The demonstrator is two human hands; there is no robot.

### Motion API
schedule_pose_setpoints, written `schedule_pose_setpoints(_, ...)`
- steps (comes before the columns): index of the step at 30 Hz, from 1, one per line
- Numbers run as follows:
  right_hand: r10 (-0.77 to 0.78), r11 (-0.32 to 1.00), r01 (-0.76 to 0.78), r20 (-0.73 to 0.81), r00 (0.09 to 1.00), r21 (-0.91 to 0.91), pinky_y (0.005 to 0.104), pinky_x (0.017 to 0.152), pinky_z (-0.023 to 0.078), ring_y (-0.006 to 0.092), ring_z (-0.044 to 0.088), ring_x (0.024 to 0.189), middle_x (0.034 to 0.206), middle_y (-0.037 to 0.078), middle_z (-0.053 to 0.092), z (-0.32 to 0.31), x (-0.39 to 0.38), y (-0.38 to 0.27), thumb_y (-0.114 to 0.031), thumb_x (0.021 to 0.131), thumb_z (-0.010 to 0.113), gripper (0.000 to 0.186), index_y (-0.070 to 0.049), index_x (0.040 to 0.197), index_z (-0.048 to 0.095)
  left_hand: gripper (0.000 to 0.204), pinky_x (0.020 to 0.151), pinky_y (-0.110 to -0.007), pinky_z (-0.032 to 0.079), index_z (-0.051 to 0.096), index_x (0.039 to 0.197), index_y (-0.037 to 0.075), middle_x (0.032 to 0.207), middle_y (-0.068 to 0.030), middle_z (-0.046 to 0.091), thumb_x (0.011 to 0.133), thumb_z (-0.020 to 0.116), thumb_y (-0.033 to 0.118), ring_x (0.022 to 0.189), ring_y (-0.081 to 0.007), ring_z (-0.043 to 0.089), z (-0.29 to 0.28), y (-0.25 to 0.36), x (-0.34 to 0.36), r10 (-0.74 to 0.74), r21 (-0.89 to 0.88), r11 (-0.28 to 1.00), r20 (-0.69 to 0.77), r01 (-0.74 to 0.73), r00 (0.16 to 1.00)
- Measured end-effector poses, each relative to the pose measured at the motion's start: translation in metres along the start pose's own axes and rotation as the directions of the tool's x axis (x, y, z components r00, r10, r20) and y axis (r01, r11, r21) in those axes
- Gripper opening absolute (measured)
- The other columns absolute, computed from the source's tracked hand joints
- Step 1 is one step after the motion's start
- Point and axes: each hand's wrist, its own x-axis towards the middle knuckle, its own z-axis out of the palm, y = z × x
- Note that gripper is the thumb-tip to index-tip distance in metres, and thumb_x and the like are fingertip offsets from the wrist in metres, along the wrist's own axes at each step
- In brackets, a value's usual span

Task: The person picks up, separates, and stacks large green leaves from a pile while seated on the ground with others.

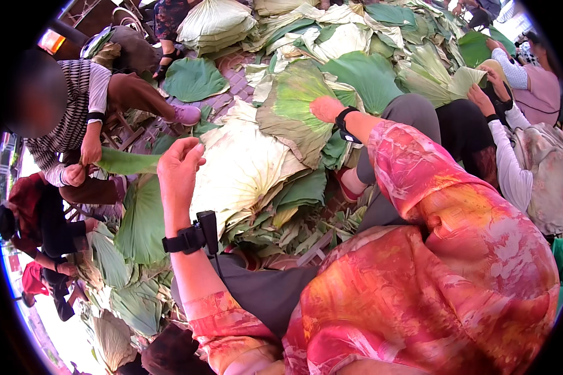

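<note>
A large pale, cream-coloured lotus leaf lies spread over my lap and the heap in front of me. My left hand, with a black wrist strap, is raised at the leaf's left edge, its fingertips pinched on the rim. My right hand, also wearing a black strap, reaches forward and grips a big green-yellow leaf that lies folded across the pale leaf's upper right. Darker green leaves stick out from under the pale one.
A person in a striped top sits at left, holding a folded green leaf. At right a person with white sleeves handles a leaf. Stacks of leaves fill the back. More leaves lie at lower left.
</note>
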Motion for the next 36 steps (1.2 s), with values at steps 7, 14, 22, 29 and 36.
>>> schedule_pose_setpoints(7, -0.016, 0.895, 0.286, 0.615, 0.788, -0.342, 0.0407, 0.082, 0.049, 0.0305, 0.061, 0.099, 0.109, 0.007, 0.066, -0.001, -0.018, -0.075, -0.034, 0.068, 0.073, 0.041, -0.016, 0.104, 0.07, 0.023, 0.062, -0.026, 0.049, 0.064, 0.099, -0.003, 0.082, -0.0074, 0.067, 0.083, 0.063, 0.013, 0.066, -0.0121, 0.062, -0.008, -0.023, -0.011, -0.034, 0.031, 0.999, -0.036, 0.035, 0.999)
schedule_pose_setpoints(14, -0.224, 0.934, 0.323, 0.454, 0.862, -0.153, 0.0461, 0.075, 0.049, 0.032, 0.063, 0.083, 0.085, 0.015, 0.065, 0.045, -0.033, -0.012, -0.021, 0.074, 0.06, 0.021, -0.006, 0.088, 0.066, 0.022, 0.062, -0.025, 0.049, 0.064, 0.099, -0.003, 0.082, -0.0066, 0.066, 0.083, 0.062, 0.012, 0.066, -0.012, 0.062, -0.001, -0.005, -0.012, 0.022, 0.002, 1.0, 0.001, -0.022, 1.0)
schedule_pose_setpoints(22, -0.039, 0.683, 0.127, -0.137, 0.99, 0.719, 0.029, 0.049, 0.041, 0.0128, 0.053, 0.056, 0.065, 0.001, 0.061, -0.121, 0.013, -0.038, -0.017, 0.071, 0.071, 0.012, -0.007, 0.077, 0.067, 0.023, 0.062, -0.024, 0.051, 0.063, 0.101, -0.005, 0.084, -0.0078, 0.066, 0.085, 0.061, 0.011, 0.068, -0.0122, 0.062, -0.002, -0.01, -0.005, 0.031, -0.011, 0.999, -0.029, -0.031, 0.999)
schedule_pose_setpoints(29, -0.177, 0.176, 0.174, -0.143, 0.974, 0.969, 0.0236, 0.071, 0.048, 0.01, 0.058, 0.079, 0.089, 0.002, 0.061, -0.214, -0.006, -0.142, -0.007, 0.081, 0.066, 0.022, -0.004, 0.102, 0.059, 0.068, 0.083, -0.033, 0.049, 0.043, 0.13, -0.001, 0.114, -0.0168, 0.057, 0.076, 0.074, 0.027, 0.101, -0.0231, 0.058, 0.032, 0.008, 0.005, 0.228, -0.041, 0.972, -0.035, -0.229, 0.973)
schedule_pose_setpoints(36, -0.606, 0.01, -0.018, 0.021, 0.795, 1.0, 0.0291, 0.084, 0.05, 0.0143, 0.06, 0.094, 0.103, 0.007, 0.062, -0.162, -0.017, -0.225, -0.008, 0.088, 0.056, 0.024, 0.0, 0.111, 0.058, 0.055, 0.09, -0.031, 0.046, 0.04, 0.128, -0.001, 0.118, -0.0114, 0.055, 0.079, 0.066, 0.006, 0.105, -0.02, 0.056, 0.05, 0.009, 0.012, 0.2, -0.35, 0.914, -0.051, -0.205, 0.978)
